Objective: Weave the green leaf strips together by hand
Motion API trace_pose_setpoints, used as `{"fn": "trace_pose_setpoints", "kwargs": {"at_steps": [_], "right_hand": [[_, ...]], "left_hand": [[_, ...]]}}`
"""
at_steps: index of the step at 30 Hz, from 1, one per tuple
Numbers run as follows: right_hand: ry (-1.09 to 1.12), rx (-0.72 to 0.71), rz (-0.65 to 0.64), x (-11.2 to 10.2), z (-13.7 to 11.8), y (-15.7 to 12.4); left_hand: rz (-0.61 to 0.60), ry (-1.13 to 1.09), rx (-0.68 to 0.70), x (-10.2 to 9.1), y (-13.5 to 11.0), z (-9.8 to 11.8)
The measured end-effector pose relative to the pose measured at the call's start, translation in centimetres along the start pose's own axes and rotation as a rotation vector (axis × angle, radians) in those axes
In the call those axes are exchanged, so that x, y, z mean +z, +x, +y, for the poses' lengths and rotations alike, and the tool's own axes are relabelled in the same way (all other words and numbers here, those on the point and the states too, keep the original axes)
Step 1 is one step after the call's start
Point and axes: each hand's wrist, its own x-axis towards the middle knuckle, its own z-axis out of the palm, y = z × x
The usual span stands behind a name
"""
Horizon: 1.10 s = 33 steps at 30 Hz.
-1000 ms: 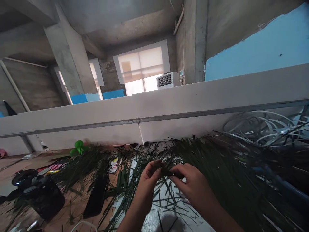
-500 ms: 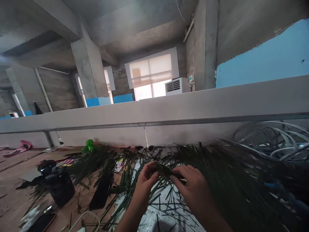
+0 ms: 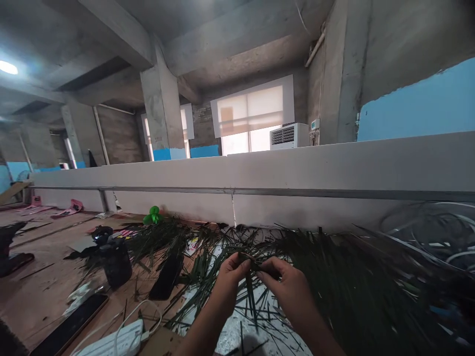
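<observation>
My left hand (image 3: 229, 273) and my right hand (image 3: 285, 284) meet over the workbench, both pinched on a small bundle of dark green leaf strips (image 3: 251, 291) that hangs down between them. The fingertips of the two hands almost touch. A big heap of the same green strips (image 3: 345, 277) spreads to the right of my right hand and behind both hands. More loose strips (image 3: 163, 240) lie to the left.
A white partition wall (image 3: 297, 183) runs along the back of the bench. Left of my hands stand a black pot-like object (image 3: 116, 263), a dark flat object (image 3: 166, 279), a phone (image 3: 70, 324) and a white cable (image 3: 122, 336). Pale coiled strips (image 3: 438, 232) lie at far right.
The view has swung left and tilted, showing more of the left bench. Both hands stay pinched together on the strips, which now hang lower between them.
</observation>
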Motion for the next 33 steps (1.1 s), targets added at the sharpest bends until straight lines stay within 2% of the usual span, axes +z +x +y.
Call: {"fn": "trace_pose_setpoints", "kwargs": {"at_steps": [4, 8, 14, 18, 23, 28, 33], "right_hand": [[0.195, 0.08, -0.021, -0.4, 0.2, 0.3], [0.319, 0.113, -0.026, -0.3, 1.1, 0.8], [0.215, 0.067, -0.093, -0.9, 1.7, 1.0], [0.216, 0.036, -0.075, -2.3, 1.8, 1.4], [0.408, 0.052, -0.015, -3.4, 2.0, 1.9], [0.417, 0.017, -0.043, -2.9, 1.7, 1.9], [0.329, 0.0, -0.051, -2.0, 1.6, 1.5]], "left_hand": [[-0.063, -0.017, -0.035, 0.2, 0.0, -0.2], [-0.05, 0.01, -0.04, 0.4, 0.2, -0.1], [0.023, 0.083, -0.013, 1.0, 0.8, 0.4], [-0.064, 0.103, -0.042, 1.8, 1.0, 0.7], [-0.178, 0.143, -0.1, 2.0, 0.8, 0.6], [-0.259, 0.208, -0.144, 1.3, 0.1, 0.5], [-0.221, 0.198, -0.181, 0.9, -0.6, -0.1]]}}
